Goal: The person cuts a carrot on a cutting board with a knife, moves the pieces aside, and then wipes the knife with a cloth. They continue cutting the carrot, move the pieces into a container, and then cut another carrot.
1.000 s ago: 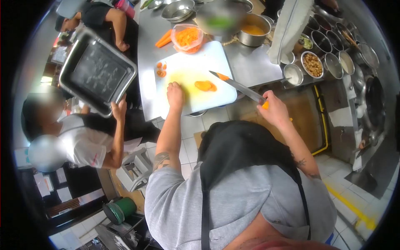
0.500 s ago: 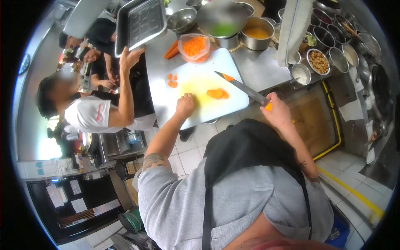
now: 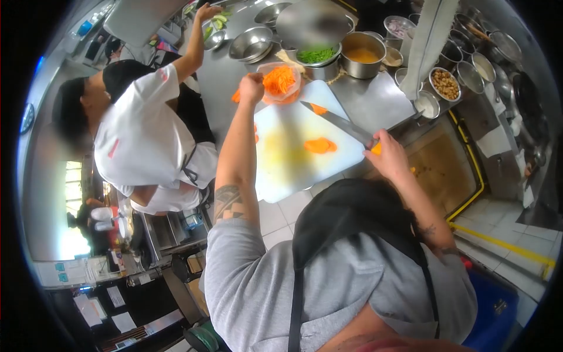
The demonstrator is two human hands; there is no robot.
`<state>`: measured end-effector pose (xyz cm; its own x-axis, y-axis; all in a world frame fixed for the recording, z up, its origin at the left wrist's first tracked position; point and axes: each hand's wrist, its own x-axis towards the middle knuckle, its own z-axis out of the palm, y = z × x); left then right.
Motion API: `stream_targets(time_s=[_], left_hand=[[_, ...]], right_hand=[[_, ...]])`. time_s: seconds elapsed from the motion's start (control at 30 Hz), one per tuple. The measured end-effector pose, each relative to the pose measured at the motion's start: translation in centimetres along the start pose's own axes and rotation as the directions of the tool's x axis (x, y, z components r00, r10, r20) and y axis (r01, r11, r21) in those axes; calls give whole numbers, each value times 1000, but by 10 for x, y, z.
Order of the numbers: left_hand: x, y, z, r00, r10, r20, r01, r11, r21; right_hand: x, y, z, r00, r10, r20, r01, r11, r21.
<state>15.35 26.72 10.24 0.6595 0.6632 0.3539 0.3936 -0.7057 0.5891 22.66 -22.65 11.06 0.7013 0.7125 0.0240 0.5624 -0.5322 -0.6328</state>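
My right hand (image 3: 387,154) grips the yellow handle of a kitchen knife (image 3: 346,125), its blade lying over the right part of a white cutting board (image 3: 281,176). An orange carrot piece (image 3: 318,109) is at the blade's tip. Sliced carrot (image 3: 320,145) sits on the board below the blade. My left hand (image 3: 252,88) is closed at the left side of a clear tub of shredded carrot (image 3: 278,80); its fingertips are hidden. Left of that hand, part of a carrot (image 3: 236,97) shows. My left forearm partly covers small carrot pieces (image 3: 255,132) at the board's edge.
Behind the board stand a pot of orange liquid (image 3: 360,56), a bowl of chopped greens (image 3: 317,55) and metal bowls (image 3: 251,44). A cloth (image 3: 427,47) hangs at right near a bowl of browned cubes (image 3: 445,84). A co-worker in white (image 3: 141,129) reaches toward the back left.
My left hand has moved from the board up to the carrot tub. The knife stays in my right hand. The tray raised by the co-worker is out of sight, and they have turned.
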Motion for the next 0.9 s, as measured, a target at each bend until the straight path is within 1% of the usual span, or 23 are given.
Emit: stream_targets(time_s=[0.03,0.13,0.2,0.23,0.27,0.3,0.37,0.47,0.5,0.6,0.7,0.77,0.87,0.9], left_hand=[[-1,11,-8,999,-51,18,50,998,49],[-28,41,-22,1000,-1,4,0,983,183],[-60,62,-26,981,172,85,-186,961,202],[-80,83,-28,948,270,170,-313,891,330],[-96,100,-26,901,344,264,-429,789,440],[-105,107,-19,891,337,304,-442,794,418],[-118,115,-8,873,314,374,-452,809,375],[-107,112,5,875,169,454,-389,805,448],[-101,110,8,877,171,450,-388,803,452],[-92,105,15,875,158,458,-393,785,480],[-84,101,18,885,114,452,-380,737,559],[-81,83,23,905,78,418,-349,697,626],[-83,72,11,896,-118,429,-212,734,645],[-88,71,8,911,-102,400,-190,756,626]], right_hand=[[8,-6,-1,1000,3,-2,-3,1000,-6],[41,-30,0,1000,6,15,-6,1000,-13],[71,-43,3,999,-13,33,13,1000,-7],[86,-49,5,999,-38,28,38,999,-24],[99,-55,8,998,-64,28,65,997,-42],[109,-59,10,995,-92,35,94,994,-62],[124,-68,10,993,-110,52,114,990,-85],[140,-69,10,981,-187,46,191,975,-109],[143,-69,8,976,-212,40,216,970,-115],[149,-64,4,972,-226,61,232,965,-123],[152,-52,4,957,-291,8,291,951,-102],[147,-42,1,967,-254,10,254,962,-101],[133,-27,-13,979,-203,27,204,976,-78],[127,-21,-20,982,-186,38,189,980,-70]])
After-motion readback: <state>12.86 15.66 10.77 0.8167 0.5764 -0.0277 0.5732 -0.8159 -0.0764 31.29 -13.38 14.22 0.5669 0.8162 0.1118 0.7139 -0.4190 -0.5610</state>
